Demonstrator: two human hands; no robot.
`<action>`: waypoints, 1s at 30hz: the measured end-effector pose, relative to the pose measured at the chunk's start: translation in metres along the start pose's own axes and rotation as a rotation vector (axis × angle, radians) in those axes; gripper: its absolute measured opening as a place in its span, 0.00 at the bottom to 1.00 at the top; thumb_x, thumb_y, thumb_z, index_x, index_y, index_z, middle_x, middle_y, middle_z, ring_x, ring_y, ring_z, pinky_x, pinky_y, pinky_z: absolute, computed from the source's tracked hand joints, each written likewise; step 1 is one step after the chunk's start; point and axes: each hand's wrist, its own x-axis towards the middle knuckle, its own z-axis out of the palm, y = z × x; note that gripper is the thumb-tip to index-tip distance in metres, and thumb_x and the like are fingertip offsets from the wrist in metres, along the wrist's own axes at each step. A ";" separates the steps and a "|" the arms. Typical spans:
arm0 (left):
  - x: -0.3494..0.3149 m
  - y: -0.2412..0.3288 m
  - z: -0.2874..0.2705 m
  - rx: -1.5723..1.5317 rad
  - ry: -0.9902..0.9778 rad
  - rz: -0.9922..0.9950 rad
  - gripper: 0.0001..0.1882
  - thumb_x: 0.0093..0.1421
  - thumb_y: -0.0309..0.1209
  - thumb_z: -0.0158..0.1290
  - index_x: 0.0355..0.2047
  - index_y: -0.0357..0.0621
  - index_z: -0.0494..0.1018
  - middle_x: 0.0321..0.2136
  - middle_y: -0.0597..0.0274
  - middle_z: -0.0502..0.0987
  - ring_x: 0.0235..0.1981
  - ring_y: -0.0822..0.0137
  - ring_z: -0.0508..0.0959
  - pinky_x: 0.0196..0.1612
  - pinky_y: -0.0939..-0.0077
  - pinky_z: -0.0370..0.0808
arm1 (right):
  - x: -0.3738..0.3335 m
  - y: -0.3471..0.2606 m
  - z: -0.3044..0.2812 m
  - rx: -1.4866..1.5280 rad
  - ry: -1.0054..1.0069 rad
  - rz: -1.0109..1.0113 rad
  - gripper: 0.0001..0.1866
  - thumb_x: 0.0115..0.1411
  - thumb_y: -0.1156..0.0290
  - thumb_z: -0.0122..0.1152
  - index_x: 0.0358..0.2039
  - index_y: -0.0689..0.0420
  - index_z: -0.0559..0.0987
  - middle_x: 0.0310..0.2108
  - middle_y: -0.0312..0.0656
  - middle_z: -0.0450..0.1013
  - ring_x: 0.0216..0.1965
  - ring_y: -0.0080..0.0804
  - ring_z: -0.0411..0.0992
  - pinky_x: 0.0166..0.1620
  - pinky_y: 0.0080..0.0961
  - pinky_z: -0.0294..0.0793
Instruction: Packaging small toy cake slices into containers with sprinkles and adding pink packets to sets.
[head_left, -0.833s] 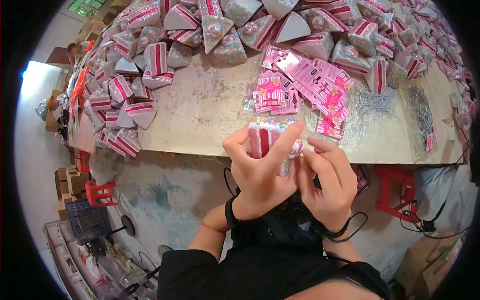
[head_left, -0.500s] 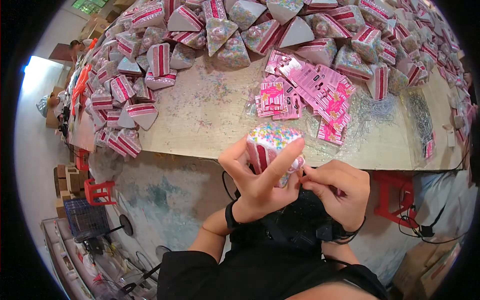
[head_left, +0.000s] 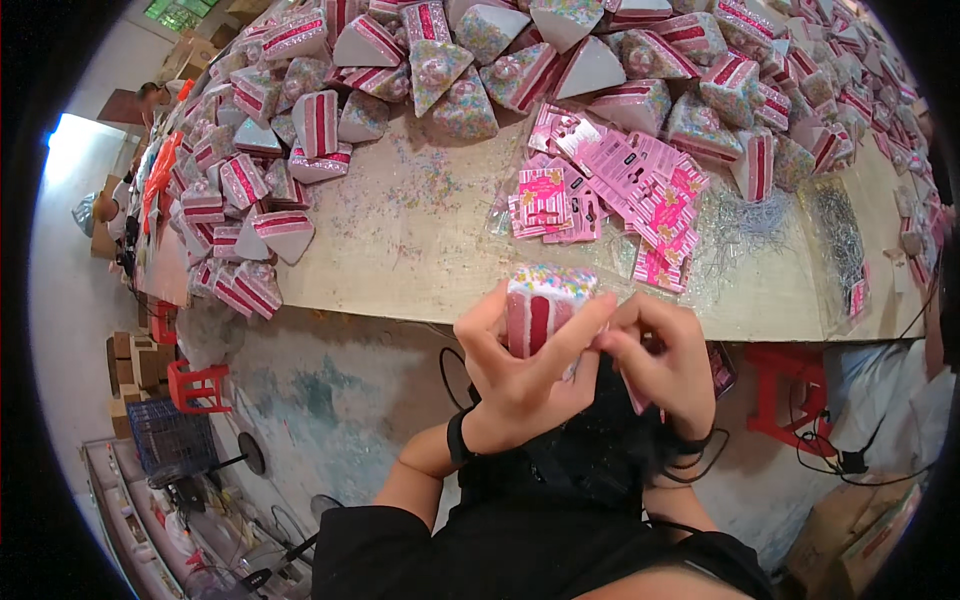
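Note:
My left hand [head_left: 530, 375] grips a toy cake slice [head_left: 540, 322] just off the table's near edge. The slice has a white top with pastel sprinkles and pink sides with a dark red band. My right hand [head_left: 662, 352] is closed in a pinch against the slice's right side. Whatever its fingertips grip is too small to tell. A bit of pink shows below its fingers, partly hidden by the hand.
Many similar cake slices [head_left: 590, 70] are heaped along the table's far side and left. Pink printed cards [head_left: 640, 185] lie on clear plastic at centre right. Loose silvery strands [head_left: 755, 220] lie beside them. A red stool [head_left: 785, 395] stands under the table [head_left: 400, 250].
The cake slice has turned so its banded side shows more, and sits slightly lower. My right hand has moved up and left, with its wrist turned.

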 end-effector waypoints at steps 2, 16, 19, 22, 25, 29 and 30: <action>0.006 0.001 -0.008 -0.111 -0.146 -0.039 0.31 0.42 0.25 0.68 0.50 0.62 0.79 0.49 0.51 0.61 0.39 0.58 0.73 0.38 0.73 0.74 | -0.008 -0.011 -0.002 -0.125 -0.050 -0.103 0.07 0.61 0.74 0.64 0.27 0.61 0.77 0.15 0.32 0.71 0.15 0.13 0.67 0.20 0.14 0.62; 0.038 -0.067 -0.005 -0.063 -0.026 -0.121 0.17 0.52 0.25 0.64 0.43 0.43 0.77 0.42 0.57 0.75 0.39 0.61 0.75 0.35 0.72 0.72 | -0.044 0.026 -0.391 0.375 0.689 -0.382 0.14 0.65 0.66 0.59 0.48 0.59 0.75 0.42 0.37 0.73 0.43 0.25 0.72 0.52 0.21 0.71; 0.033 -0.070 0.011 -0.021 -0.101 0.000 0.15 0.52 0.27 0.65 0.40 0.42 0.77 0.43 0.56 0.74 0.42 0.59 0.74 0.37 0.70 0.72 | -0.051 0.032 -0.524 0.265 0.143 -0.357 0.17 0.66 0.64 0.58 0.51 0.60 0.74 0.41 0.38 0.73 0.41 0.25 0.73 0.51 0.20 0.72; 0.025 -0.075 0.027 -0.014 -0.099 0.020 0.13 0.48 0.30 0.67 0.33 0.44 0.77 0.38 0.59 0.74 0.38 0.58 0.73 0.31 0.69 0.71 | -0.053 0.026 -0.534 -0.315 0.244 -0.292 0.18 0.66 0.63 0.57 0.52 0.60 0.73 0.42 0.41 0.74 0.43 0.29 0.73 0.52 0.24 0.71; 0.015 -0.080 0.028 0.005 -0.083 0.040 0.11 0.46 0.30 0.68 0.27 0.45 0.76 0.29 0.62 0.73 0.31 0.59 0.72 0.27 0.68 0.69 | -0.037 0.028 -0.498 -1.088 0.692 -0.229 0.18 0.65 0.65 0.57 0.53 0.59 0.73 0.44 0.44 0.75 0.46 0.34 0.73 0.53 0.29 0.71; 0.013 -0.075 0.023 0.029 -0.158 0.089 0.11 0.44 0.32 0.66 0.22 0.45 0.74 0.21 0.63 0.70 0.24 0.59 0.68 0.25 0.67 0.65 | -0.001 0.027 -0.335 -1.390 0.719 -0.360 0.18 0.64 0.67 0.58 0.53 0.59 0.73 0.46 0.49 0.76 0.49 0.40 0.73 0.54 0.36 0.70; 0.012 -0.077 0.019 0.013 -0.147 0.092 0.10 0.44 0.32 0.65 0.22 0.44 0.74 0.20 0.61 0.69 0.24 0.58 0.68 0.26 0.66 0.65 | 0.002 0.009 -0.278 -1.356 0.573 -0.303 0.19 0.61 0.69 0.60 0.52 0.58 0.74 0.45 0.48 0.76 0.49 0.41 0.73 0.55 0.37 0.69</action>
